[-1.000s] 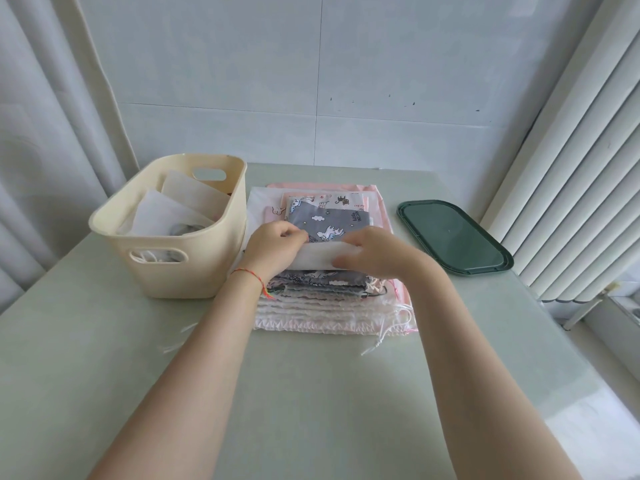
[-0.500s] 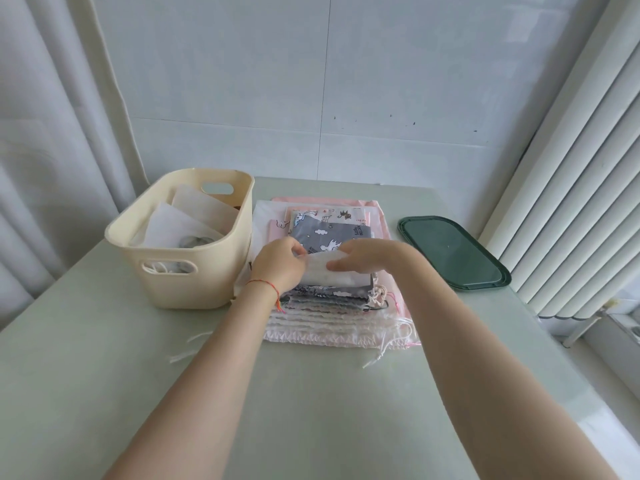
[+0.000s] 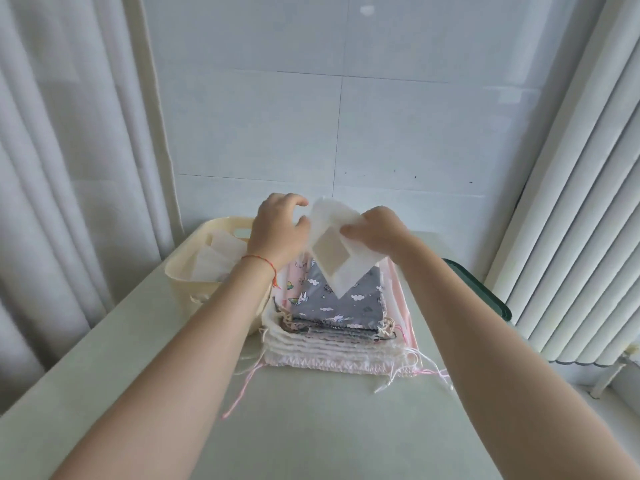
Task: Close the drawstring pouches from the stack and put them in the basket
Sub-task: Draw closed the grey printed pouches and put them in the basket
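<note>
Both hands [image 3: 277, 230] on white pouch [image 3: 341, 252], above the stack [image 3: 337, 323].

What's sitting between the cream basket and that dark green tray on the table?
The head view shows the stack of pouches lying between the basket and the tray.

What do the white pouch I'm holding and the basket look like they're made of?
White pouch: thin matte fabric, likely non-woven or mesh; it drapes and shows a pale square through it. Basket: cream moulded plastic, with a smooth rolled rim and a cut-out handle.
</note>
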